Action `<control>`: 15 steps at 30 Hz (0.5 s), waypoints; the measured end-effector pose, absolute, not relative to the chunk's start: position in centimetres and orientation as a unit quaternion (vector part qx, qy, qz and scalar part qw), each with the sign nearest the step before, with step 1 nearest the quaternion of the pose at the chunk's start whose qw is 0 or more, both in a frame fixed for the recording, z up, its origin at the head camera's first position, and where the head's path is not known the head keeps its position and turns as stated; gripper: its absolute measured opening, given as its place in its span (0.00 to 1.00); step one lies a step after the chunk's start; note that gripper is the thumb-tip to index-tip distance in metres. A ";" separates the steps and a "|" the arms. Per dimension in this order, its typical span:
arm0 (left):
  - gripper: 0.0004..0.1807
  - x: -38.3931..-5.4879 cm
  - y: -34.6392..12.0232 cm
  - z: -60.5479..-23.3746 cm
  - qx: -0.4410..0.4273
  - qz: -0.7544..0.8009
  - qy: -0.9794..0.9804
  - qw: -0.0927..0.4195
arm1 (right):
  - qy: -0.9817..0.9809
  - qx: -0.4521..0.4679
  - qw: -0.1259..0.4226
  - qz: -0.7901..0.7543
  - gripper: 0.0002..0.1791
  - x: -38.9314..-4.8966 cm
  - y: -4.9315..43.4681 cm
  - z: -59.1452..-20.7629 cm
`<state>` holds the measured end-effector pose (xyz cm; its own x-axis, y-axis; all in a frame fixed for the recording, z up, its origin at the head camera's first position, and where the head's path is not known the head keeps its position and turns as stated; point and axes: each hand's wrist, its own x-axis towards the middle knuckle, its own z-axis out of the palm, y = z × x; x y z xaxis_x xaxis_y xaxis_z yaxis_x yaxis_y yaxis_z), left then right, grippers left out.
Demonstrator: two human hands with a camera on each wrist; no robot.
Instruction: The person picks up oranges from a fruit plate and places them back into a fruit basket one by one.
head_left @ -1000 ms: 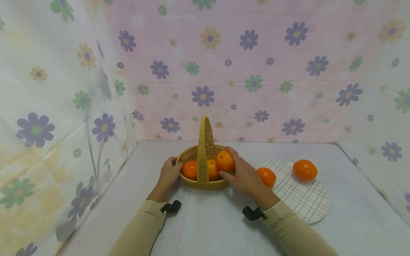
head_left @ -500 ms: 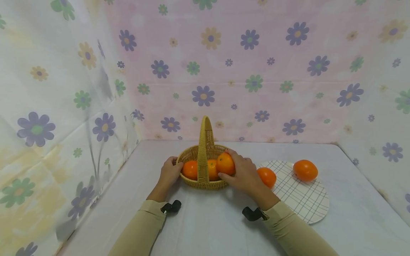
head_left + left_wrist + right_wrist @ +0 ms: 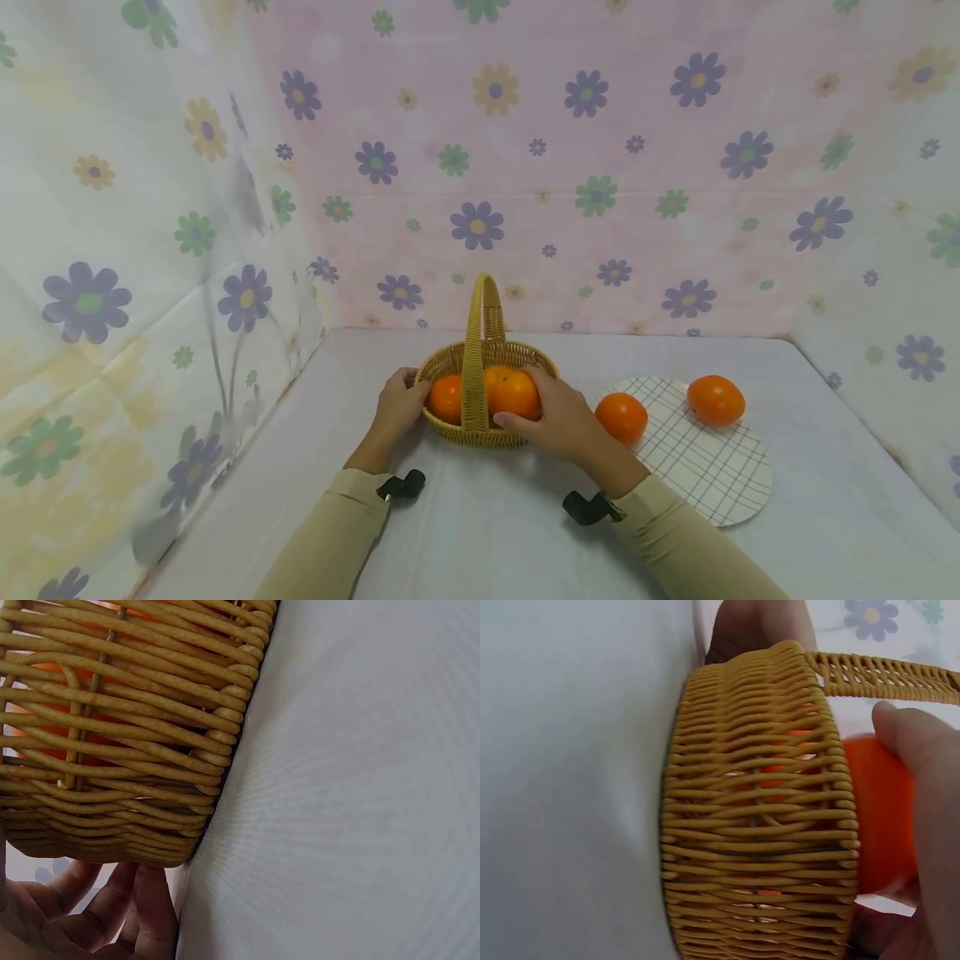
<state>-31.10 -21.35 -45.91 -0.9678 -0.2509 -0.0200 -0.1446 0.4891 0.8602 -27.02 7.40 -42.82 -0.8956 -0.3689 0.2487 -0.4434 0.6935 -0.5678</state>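
Note:
A yellow-brown wicker basket (image 3: 474,367) with a tall arched handle stands on the table. My left hand (image 3: 397,408) grips its left end, thumb at the rim; the left wrist view shows the fingers (image 3: 154,907) against the outside of the weave. Inside, one orange (image 3: 446,400) lies left of the handle and another (image 3: 495,375) sits further back, partly hidden. My right hand (image 3: 562,421) holds a third orange (image 3: 519,395) low in the basket's right part, thumb on its near side. In the right wrist view that orange (image 3: 881,817) shows over the rim.
To the right lies a flat white plate (image 3: 712,479) with a dark grid pattern. One orange (image 3: 622,418) sits at its left edge, another (image 3: 716,401) at its far right. Flowered cloth (image 3: 525,200) hangs behind and at both sides of the white table (image 3: 480,525).
My right hand has moved left and down with its orange, deeper into the basket beside the others. The left hand stays at the rim. More of the orange at the plate's left edge shows.

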 end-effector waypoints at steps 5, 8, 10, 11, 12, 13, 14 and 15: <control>0.26 -31.1 -21.4 -46.1 0.119 -0.489 -0.862 0.053 | -0.930 0.235 0.061 0.277 0.48 -27.2 7.3 -43.6; 0.26 -31.1 -21.3 -45.9 0.116 -0.488 -0.863 0.059 | -0.930 0.237 0.075 0.272 0.44 -27.2 7.3 -43.7; 0.26 -31.1 -21.3 -45.8 0.113 -0.488 -0.863 0.062 | -0.930 0.237 0.081 0.269 0.42 -27.2 7.3 -43.8; 0.26 -31.0 -21.3 -45.8 0.112 -0.487 -0.864 0.063 | -0.930 0.238 0.083 0.268 0.41 -27.3 7.3 -43.8; 0.26 -31.0 -21.3 -45.8 0.113 -0.487 -0.863 0.063 | -0.930 0.240 0.084 0.266 0.40 -27.3 7.2 -43.8; 0.26 -31.0 -21.4 -45.8 0.113 -0.487 -0.864 0.065 | -0.931 0.241 0.084 0.262 0.41 -27.3 7.2 -43.9; 0.26 -31.0 -21.4 -45.8 0.114 -0.486 -0.864 0.066 | -0.931 0.242 0.083 0.260 0.41 -27.3 7.1 -43.9; 0.27 -31.0 -21.4 -45.9 0.115 -0.486 -0.864 0.066 | -0.931 0.244 0.082 0.258 0.42 -27.2 7.1 -43.9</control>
